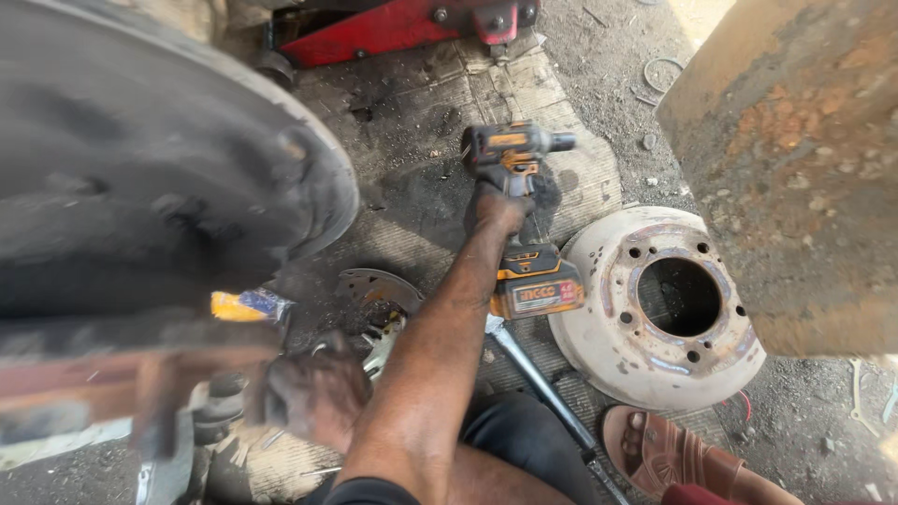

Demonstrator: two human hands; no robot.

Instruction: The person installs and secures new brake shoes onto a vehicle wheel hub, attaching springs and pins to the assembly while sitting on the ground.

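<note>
My right hand (496,208) is closed around the grip of a black and orange cordless impact wrench (513,159). The tool points right, its battery pack (536,285) low by my forearm. My left hand (313,393) is blurred and greasy at the lower left. It sits close to small metal brake parts (379,290) below a large dark wheel hub (150,168). Whether it holds anything is unclear.
A white, rusty brake drum (613,351) lies on the floor to the right. A steel bar (543,383) runs beside my knee. A red floor jack (393,26) stands at the top. A rusty metal panel (804,168) fills the right side. A brown sandal (673,454) is at the bottom.
</note>
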